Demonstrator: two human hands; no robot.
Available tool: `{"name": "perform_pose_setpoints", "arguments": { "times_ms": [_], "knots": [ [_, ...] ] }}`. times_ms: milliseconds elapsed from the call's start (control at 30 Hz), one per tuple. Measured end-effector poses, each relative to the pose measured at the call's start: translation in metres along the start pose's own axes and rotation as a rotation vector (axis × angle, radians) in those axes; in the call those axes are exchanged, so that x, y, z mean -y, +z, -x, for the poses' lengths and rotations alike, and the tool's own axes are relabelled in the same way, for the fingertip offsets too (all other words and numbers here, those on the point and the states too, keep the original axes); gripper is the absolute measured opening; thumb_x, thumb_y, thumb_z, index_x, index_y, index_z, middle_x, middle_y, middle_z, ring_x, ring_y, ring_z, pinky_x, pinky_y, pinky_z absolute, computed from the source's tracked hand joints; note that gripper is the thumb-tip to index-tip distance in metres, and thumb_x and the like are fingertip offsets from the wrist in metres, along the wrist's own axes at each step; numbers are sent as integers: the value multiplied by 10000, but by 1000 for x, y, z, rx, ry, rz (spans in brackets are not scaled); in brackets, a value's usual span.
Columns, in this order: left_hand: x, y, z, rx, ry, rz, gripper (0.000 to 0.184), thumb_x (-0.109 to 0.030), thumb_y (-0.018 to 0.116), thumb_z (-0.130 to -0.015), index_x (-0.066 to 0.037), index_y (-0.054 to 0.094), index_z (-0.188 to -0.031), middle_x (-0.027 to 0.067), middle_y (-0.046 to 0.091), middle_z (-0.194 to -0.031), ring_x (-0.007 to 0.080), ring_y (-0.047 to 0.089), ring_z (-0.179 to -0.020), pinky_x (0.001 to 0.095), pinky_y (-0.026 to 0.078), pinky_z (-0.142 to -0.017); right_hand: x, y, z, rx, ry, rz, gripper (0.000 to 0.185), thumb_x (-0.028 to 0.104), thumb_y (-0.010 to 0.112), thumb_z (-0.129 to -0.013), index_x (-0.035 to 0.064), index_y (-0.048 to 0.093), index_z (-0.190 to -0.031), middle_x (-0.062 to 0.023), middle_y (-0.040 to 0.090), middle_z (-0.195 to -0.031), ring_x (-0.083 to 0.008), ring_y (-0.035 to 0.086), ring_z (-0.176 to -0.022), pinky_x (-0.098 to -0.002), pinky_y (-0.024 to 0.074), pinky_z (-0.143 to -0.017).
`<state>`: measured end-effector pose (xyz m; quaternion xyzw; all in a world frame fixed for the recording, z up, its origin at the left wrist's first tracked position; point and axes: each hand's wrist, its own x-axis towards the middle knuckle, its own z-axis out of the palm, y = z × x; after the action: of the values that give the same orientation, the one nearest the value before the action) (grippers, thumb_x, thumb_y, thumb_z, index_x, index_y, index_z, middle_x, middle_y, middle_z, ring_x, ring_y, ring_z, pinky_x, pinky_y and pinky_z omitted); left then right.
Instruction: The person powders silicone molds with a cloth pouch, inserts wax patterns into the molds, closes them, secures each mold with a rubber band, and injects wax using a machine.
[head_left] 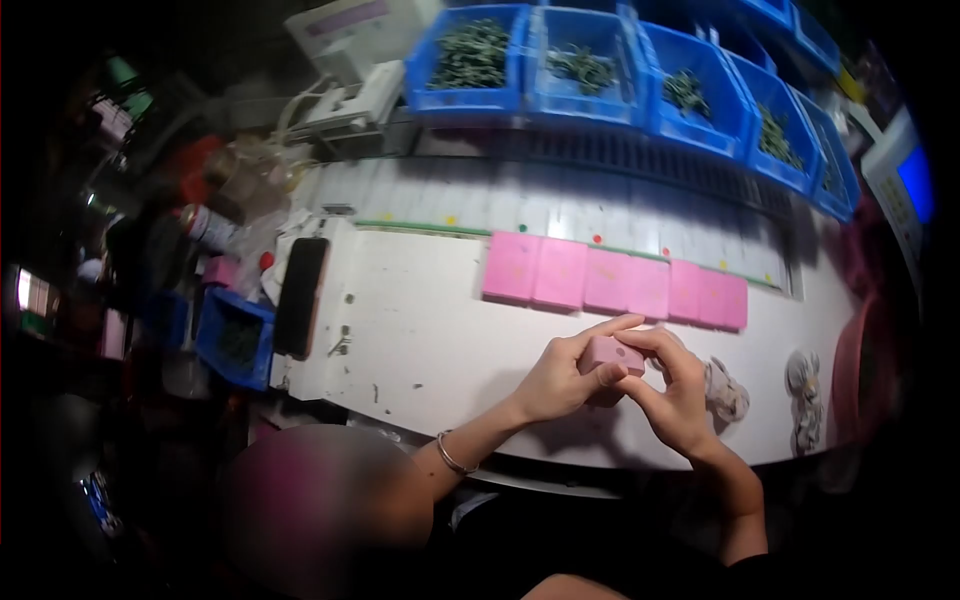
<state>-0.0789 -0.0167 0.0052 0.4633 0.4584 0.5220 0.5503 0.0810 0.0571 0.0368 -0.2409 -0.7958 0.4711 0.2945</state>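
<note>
My left hand point(562, 378) and my right hand point(672, 388) meet over the white table point(420, 320), both closed around a small pink block point(612, 354) with dark spots on its face. Thumbs and fingers press on it from both sides. Just beyond the hands, a row of pink blocks point(560, 272) lies side by side along a green strip point(425, 227). To the right of my right hand rests a pale, lumpy object point(727, 390), which I cannot make out clearly.
Blue bins point(583, 108) holding green pieces stand along the back. A dark phone point(302, 298) lies at the left, beside another blue bin point(235, 340). At the right are a pale figure-like object point(806, 400), a pink basin point(862, 370) and a device with a blue screen point(915, 185).
</note>
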Motion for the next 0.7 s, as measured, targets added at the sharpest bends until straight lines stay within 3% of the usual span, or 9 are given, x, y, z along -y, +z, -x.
{"name": "perform_pose_setpoints", "arguments": {
  "times_ms": [33,133,200,267,333,400,433,533,700],
  "knots": [
    [-2,-9,1,1,14,-6,733,-579,480,-853,-33,400,-1335,91,635,-955,126,627,-760,218,502,-589,1,3,-4,5,29,25,424,16,703,-692,2,566,-1092,-118,604,-979,-206,575,-814,-287,455,-729],
    [-21,-58,-7,-460,-59,-26,658,-568,286,-925,-22,501,-1223,75,641,-846,115,611,-627,216,478,-520,7,4,-14,2,-11,52,493,-12,674,-708,27,525,-1176,-121,604,-996,-226,580,-872,-298,458,-740],
    [-32,-135,-8,-510,-112,61,593,-524,362,-934,4,558,-1120,65,642,-813,121,629,-642,212,473,-518,10,-1,-14,36,-1,160,446,-17,657,-717,34,554,-1148,-122,606,-1015,-240,580,-894,-303,460,-745],
    [-32,-195,-19,-812,18,-144,452,-405,443,-945,16,597,-1006,62,639,-801,120,640,-686,205,484,-555,-1,-4,-7,71,-9,195,397,-10,656,-721,27,574,-1107,-121,607,-1018,-246,581,-895,-304,460,-747],
    [-47,-251,-21,-919,-43,-395,311,-290,568,-870,15,612,-911,68,630,-807,93,626,-730,215,491,-615,-5,-2,-2,104,-9,234,348,-3,655,-724,21,594,-1067,-120,608,-1020,-251,582,-896,-305,460,-749],
    [-49,-308,-25,-1017,-218,-890,296,-231,660,-734,14,621,-895,113,644,-870,161,636,-806,282,503,-696,-3,0,-1,148,10,229,272,8,647,-735,12,615,-1005,-121,609,-1018,-264,585,-900,-317,463,-762],
    [-49,-317,-26,-1021,-211,-892,296,-231,660,-734,14,621,-895,113,644,-870,161,636,-806,282,503,-696,-2,1,-1,147,2,230,272,8,647,-735,12,615,-1005,-121,609,-1018,-264,585,-900,-317,463,-762],
    [-50,-333,-35,-1275,-95,-1187,296,-278,739,-650,-31,659,-793,155,655,-810,338,607,-896,391,479,-782,-1,7,-1,170,-23,271,259,15,637,-754,14,608,-1011,-129,597,-1016,-287,584,-922,-337,463,-790],
    [-47,-341,-39,-1175,-23,-1277,301,-314,720,-707,-19,666,-737,166,663,-831,362,617,-842,398,489,-752,4,16,-7,221,-74,320,237,24,631,-766,12,600,-1001,-135,581,-1023,-307,570,-933,-356,464,-788]
  ]
}}
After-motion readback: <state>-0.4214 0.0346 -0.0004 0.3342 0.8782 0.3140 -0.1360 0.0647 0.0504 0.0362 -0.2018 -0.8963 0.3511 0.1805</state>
